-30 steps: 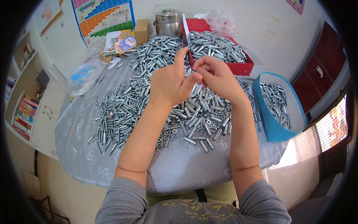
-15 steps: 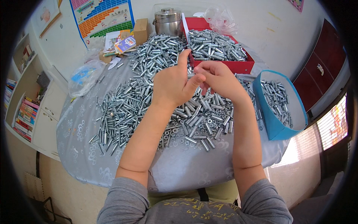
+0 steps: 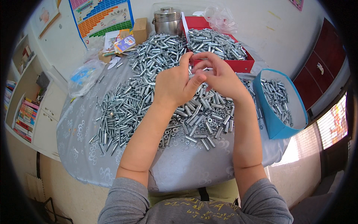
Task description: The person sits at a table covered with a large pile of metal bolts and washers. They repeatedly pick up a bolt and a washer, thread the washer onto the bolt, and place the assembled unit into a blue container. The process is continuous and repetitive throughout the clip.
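Above the middle of a large heap of metal sleeve bolts (image 3: 126,108), my two hands meet with their fingertips close together. My left hand (image 3: 172,85) shows its back, the index finger raised and the thumb pointing right; its other fingers are hidden. From the right, my right hand (image 3: 220,76) curls its fingers in toward the left index fingertip. Whatever lies between the fingers is hidden or too small to make out. Loose washers and nuts (image 3: 210,120) lie among the bolts below the hands.
Behind the hands, a red box (image 3: 238,66) holds more bolts. At the right, a blue fabric bin (image 3: 278,128) contains metal parts. A steel pot (image 3: 167,23), a cardboard box (image 3: 140,31) and a plastic bag (image 3: 85,77) stand around the far and left edges of the grey-covered table (image 3: 179,168).
My right hand's fingers have lifted and reached left, meeting the tip of the left index finger, which has bent slightly. The forearms have hardly moved.
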The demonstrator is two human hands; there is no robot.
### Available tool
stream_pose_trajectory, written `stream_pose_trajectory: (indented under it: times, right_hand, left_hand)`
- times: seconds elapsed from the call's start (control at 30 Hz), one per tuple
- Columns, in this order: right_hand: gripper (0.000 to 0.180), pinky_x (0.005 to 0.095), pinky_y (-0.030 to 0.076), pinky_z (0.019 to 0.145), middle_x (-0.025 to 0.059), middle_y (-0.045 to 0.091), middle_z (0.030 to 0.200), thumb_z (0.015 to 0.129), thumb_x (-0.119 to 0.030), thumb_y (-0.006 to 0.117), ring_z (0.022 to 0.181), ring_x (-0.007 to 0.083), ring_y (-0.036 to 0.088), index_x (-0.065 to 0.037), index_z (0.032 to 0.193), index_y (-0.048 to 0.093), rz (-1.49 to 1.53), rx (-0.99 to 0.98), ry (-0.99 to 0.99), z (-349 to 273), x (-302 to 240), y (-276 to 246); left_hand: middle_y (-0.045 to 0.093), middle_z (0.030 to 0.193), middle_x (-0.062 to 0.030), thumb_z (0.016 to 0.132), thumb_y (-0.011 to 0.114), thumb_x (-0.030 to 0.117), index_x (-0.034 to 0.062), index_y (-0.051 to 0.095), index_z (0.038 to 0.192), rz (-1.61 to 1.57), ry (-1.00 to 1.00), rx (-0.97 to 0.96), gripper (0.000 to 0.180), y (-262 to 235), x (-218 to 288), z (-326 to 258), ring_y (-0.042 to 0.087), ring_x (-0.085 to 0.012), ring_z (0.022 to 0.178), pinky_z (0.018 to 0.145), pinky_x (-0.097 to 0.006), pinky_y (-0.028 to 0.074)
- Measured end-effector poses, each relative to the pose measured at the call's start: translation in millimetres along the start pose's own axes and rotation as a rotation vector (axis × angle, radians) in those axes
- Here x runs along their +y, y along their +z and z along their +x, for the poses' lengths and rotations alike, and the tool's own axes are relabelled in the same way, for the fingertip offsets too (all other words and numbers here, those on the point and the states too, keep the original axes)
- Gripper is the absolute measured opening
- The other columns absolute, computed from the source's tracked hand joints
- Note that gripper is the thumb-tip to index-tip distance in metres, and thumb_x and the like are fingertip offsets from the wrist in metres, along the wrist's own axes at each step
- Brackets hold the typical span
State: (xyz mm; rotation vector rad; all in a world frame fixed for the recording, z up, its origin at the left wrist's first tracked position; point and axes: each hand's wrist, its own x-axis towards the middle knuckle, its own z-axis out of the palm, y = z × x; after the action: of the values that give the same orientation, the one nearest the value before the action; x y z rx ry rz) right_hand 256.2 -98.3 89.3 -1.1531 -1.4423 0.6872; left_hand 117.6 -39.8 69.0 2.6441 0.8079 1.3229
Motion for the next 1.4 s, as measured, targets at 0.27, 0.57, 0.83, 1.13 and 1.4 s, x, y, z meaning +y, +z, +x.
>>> stream_pose_trajectory:
  times: [0.27,0.57,0.83,1.13,1.4]
  right_hand:
    - [0.034,0.0236,0.04,0.043,0.0011,0.05,0.071,0.084,-0.012,0.047,0.058,0.0085,0.05,-0.003,0.116,0.047,-0.056,-0.103,-0.014,5,11,-4]
    - [0.044,0.0244,0.041,0.042,0.0012,0.051,0.075,0.085,-0.018,0.049,0.064,0.0088,0.053,-0.003,0.125,0.039,0.012,-0.148,0.148,8,13,-4]
    - [0.043,0.0251,0.045,0.044,0.0009,0.05,0.072,0.085,-0.023,0.048,0.064,0.0084,0.052,-0.004,0.123,0.042,0.187,-0.053,0.208,8,10,3]
    - [0.033,0.0219,0.034,0.04,0.0,0.048,0.071,0.085,-0.021,0.046,0.059,0.0069,0.045,-0.001,0.111,0.047,0.077,0.0,0.204,11,14,10]
    - [0.037,0.0247,0.038,0.036,0.0018,0.048,0.071,0.083,-0.022,0.045,0.056,0.0079,0.045,-0.001,0.113,0.047,0.133,-0.032,0.248,11,24,10]
  left_hand:
    - [0.056,0.053,-0.0132,0.083,0.026,0.069,-0.0072,0.044,0.118,0.019,-0.006,-0.022,0.086,1,-2,-1,0.06,-0.031,0.051,0.043,-0.038,0.043]
    - [0.057,0.054,-0.0136,0.084,0.025,0.069,-0.0069,0.043,0.12,0.027,-0.056,-0.038,0.086,2,-5,-1,0.06,-0.0309,0.053,0.045,-0.039,0.044]
    - [0.059,0.057,-0.0145,0.083,0.026,0.07,-0.0068,0.045,0.118,0.027,-0.071,-0.034,0.087,2,-7,-1,0.062,-0.0315,0.056,0.046,-0.039,0.045]
    - [0.057,0.058,-0.0126,0.084,0.016,0.07,0.0027,0.044,0.124,0.037,-0.076,-0.003,0.083,8,-8,-3,0.059,-0.034,0.057,0.047,-0.042,0.042]
    - [0.057,0.057,-0.0122,0.084,0.017,0.07,0.0031,0.044,0.124,0.03,-0.076,0.01,0.082,9,-9,-3,0.059,-0.0341,0.056,0.047,-0.042,0.042]
